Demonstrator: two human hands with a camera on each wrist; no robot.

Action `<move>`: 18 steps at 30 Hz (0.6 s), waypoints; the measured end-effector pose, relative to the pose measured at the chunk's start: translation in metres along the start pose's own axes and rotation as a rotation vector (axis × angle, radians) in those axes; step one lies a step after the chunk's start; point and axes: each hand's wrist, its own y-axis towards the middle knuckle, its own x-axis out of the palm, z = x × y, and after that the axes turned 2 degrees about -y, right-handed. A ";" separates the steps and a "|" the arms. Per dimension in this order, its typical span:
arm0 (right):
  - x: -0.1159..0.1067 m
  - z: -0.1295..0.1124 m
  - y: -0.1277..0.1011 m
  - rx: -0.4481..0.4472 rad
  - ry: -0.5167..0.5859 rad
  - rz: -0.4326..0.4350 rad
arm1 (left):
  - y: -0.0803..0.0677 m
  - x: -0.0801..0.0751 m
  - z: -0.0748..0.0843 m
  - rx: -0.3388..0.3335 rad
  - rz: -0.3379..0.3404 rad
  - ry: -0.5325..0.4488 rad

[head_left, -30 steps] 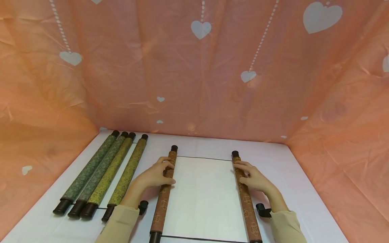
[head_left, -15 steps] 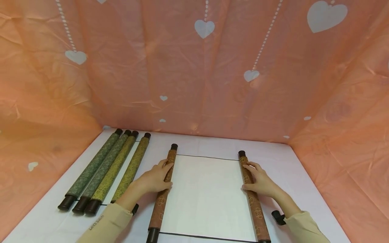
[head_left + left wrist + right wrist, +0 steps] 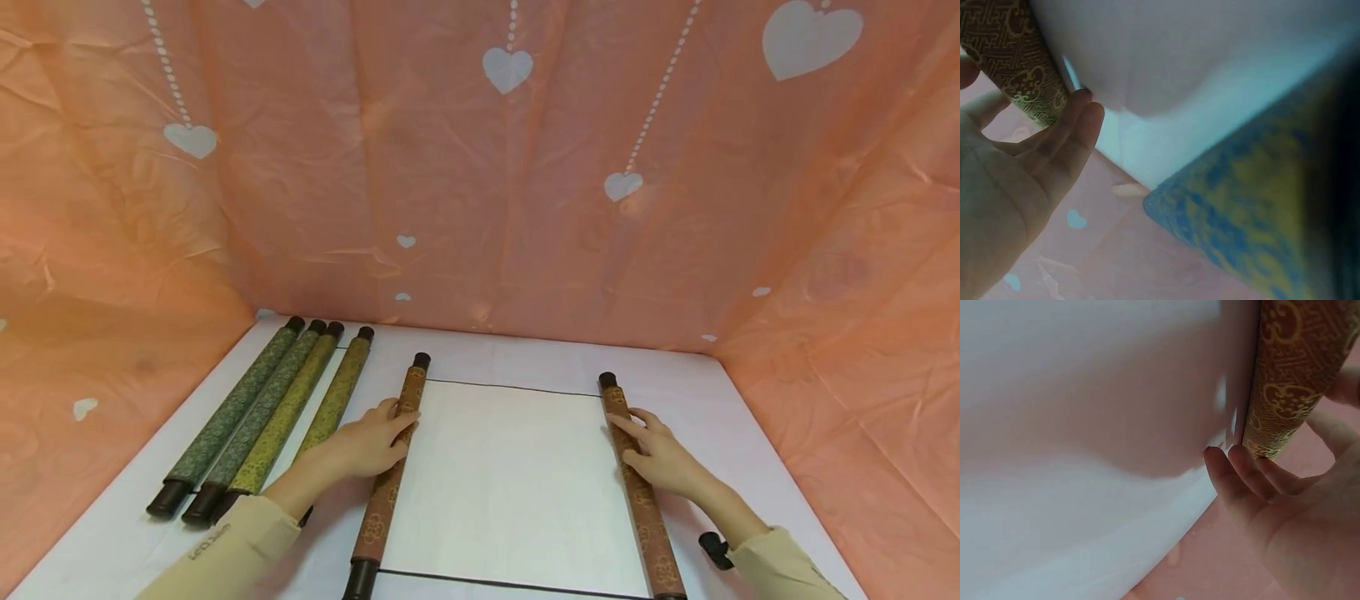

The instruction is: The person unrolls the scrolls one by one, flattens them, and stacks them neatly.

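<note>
A partly unrolled scroll (image 3: 510,492) with brown patterned backing lies on the white table, a wide strip of blank white paper showing between its two rolls. My left hand (image 3: 369,443) holds the left roll (image 3: 377,521) above its middle, thumb on the paper side and fingers over the top. On the other side, my right hand (image 3: 663,454) grips the right roll (image 3: 647,521) at a similar height. Gold cloud-like patterns show on the roll (image 3: 1013,53) in the left wrist view and on the roll (image 3: 1300,369) in the right wrist view, fingers bent about each.
Left of the scroll lie a yellow-green scroll (image 3: 277,433), slightly opened, and two green rolls (image 3: 228,408) side by side, all with dark end knobs. My left forearm passes over their near ends. A peach curtain (image 3: 480,208) with white hearts encloses the table (image 3: 720,425).
Both hands have moved outward with the rolls, the left one leftward and the right one rightward. The blank paper between them has become wider.
</note>
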 end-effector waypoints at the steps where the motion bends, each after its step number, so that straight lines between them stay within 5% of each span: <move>1: 0.000 0.001 0.000 0.008 -0.009 -0.006 | -0.001 0.000 -0.001 0.007 0.006 0.007; 8: -0.004 0.004 -0.004 0.030 -0.032 -0.035 | -0.006 0.002 -0.004 0.024 0.047 0.096; 18: -0.007 0.011 -0.011 0.007 -0.097 -0.008 | -0.017 -0.005 -0.008 0.014 0.018 0.084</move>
